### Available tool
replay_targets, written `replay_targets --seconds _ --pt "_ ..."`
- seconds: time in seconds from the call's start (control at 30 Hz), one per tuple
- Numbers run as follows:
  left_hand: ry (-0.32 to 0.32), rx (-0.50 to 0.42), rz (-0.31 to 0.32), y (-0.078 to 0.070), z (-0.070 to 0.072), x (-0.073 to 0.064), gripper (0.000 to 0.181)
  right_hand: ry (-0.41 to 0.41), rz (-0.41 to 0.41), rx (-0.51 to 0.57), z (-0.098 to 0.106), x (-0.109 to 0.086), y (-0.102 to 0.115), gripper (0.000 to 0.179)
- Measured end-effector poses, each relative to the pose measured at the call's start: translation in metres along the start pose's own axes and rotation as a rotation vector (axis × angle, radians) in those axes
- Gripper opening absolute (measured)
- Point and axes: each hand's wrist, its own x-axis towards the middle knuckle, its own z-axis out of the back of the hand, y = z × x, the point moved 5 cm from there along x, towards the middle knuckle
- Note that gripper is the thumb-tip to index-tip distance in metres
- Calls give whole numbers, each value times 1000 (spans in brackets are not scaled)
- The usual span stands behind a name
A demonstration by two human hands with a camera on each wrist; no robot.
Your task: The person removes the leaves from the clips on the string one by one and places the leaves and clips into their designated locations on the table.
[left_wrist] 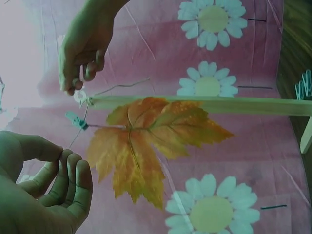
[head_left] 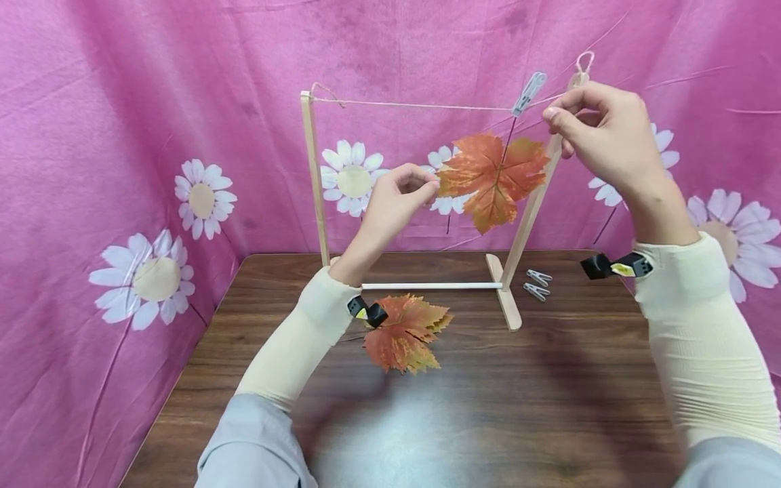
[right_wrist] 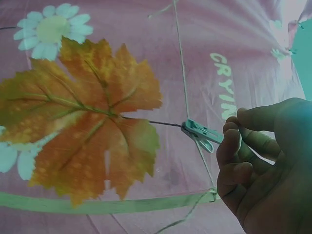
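An orange maple-like leaf (head_left: 497, 177) hangs by its dark stem from a pale clothespin (head_left: 529, 93) clipped on a string (head_left: 421, 105). My left hand (head_left: 399, 200) is at the leaf's left edge, with thumb and fingertips close together; in the left wrist view nothing shows in its grasp. To the right of the clothespin is my right hand (head_left: 604, 132), its fingers loosely bent and holding nothing. The right wrist view has those fingertips close by the clothespin's (right_wrist: 200, 131) handle end. Several similar leaves (head_left: 407, 335) lie stacked on the table below my left wrist.
The string runs between two wooden posts, the left post (head_left: 315, 176) and the right post (head_left: 532, 203). A white rod (head_left: 433, 286) joins them low down. Two more clothespins (head_left: 537, 291) lie beside the right foot (head_left: 505, 298). Behind stands a pink flowered cloth (head_left: 262, 74).
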Motion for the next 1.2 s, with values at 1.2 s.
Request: replay_targets --seconds 1.2 --pt "30 341 152 -31 -76 87 28 273 -233 -163 0 68 5 66"
